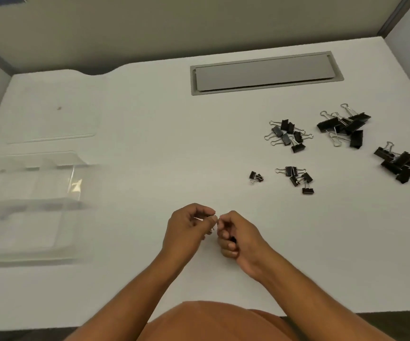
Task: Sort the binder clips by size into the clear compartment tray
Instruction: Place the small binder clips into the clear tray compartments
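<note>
The fingers (215,219) of the left hand (186,230) are curled and pinched together on thin wire loops, apparently the handles of a small binder clip (211,228); those of the right hand (233,238) are curled tight around something small and dark (233,239), judged to be another clip or several, seen only as a black sliver between them. The hands are held close together, fingertips nearly touching, above the near middle of the counter (149,143).

The remaining clips are laid out on the right half of the counter in five loose heaps: a tiny pair (256,177), a small cluster (298,179), a medium cluster (288,135), and two heaps of large clips (344,125) and (399,162). The clear compartment tray (31,210) is set at the left edge, well apart from the hands and the heaps.

The step in hand is judged to be the separating or passing of small clips before they are carried left. It is best done by keeping each clip pinched by its wire handles, checking its size against the heaps, and releasing it low over the one compartment meant for that size.

The tray is blurred and transparent; its dividers cannot be counted, and the dark smudges at its near left may be clips already placed, though this cannot be confirmed. What the right hand holds cannot be counted.
</note>
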